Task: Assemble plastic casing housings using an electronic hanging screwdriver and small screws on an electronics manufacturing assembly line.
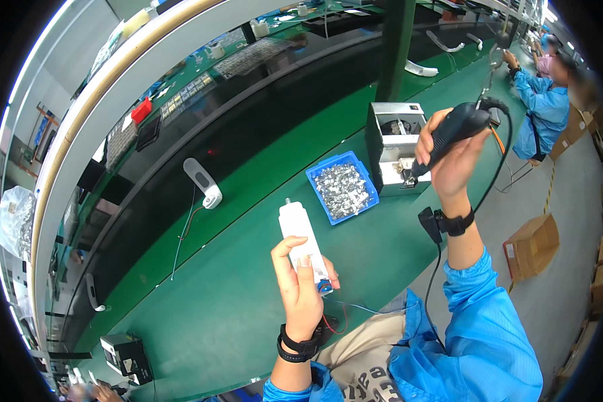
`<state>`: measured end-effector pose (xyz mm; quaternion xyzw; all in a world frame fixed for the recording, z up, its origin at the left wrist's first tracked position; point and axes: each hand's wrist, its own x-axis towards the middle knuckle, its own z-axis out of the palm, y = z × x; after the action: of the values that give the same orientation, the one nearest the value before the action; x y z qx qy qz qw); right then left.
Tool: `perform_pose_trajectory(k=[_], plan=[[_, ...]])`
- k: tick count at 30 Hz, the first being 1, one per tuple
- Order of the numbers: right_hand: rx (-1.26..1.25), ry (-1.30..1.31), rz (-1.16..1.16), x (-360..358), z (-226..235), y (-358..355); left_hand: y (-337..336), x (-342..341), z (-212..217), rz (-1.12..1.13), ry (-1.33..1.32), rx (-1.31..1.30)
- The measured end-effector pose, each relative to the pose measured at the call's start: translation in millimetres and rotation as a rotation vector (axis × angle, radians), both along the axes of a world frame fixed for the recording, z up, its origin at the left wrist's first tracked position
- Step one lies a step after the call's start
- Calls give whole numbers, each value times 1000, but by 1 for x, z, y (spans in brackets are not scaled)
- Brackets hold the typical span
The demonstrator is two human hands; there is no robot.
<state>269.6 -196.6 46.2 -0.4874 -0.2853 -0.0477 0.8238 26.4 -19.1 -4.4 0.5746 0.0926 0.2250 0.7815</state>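
Note:
My left hand [300,278] is closed round a white plastic device housing [296,224], holding it above the green bench. A small metal tip sticks out of the housing's far end, and red and blue wires trail from its near end. In my right hand [453,157] is a black electric screwdriver [457,130], hung by a hook with a black cable. Its lower end points down at a metal screw feeder box [396,144] on the bench; whether the bit touches a screw I cannot tell. A blue tray [344,187] of many small metal parts stands beside the feeder.
A dark conveyor belt runs along the bench's far side, with another white device [202,182] and its wires lying on the green strip. A green post [395,60] rises behind the feeder. At right sits a co-worker in blue [544,107], near an open cardboard box [530,248] on the floor.

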Motion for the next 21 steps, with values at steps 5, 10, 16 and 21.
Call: perform_pose_trajectory(k=[5, 10, 16, 21], plan=[[-123, 0, -17, 20, -28, -4, -5, -3, 1, -5, -16, 27], [-134, 36, 46, 10, -28, -5, -9, -5, 2, 2, -13, 33], [120, 128, 91, -48, 16, -2, -8, -11, 2, -18, -43, 78], [334, 11, 356, -101, 55, 21, -10, -11, -4, -32, -34, 73]])
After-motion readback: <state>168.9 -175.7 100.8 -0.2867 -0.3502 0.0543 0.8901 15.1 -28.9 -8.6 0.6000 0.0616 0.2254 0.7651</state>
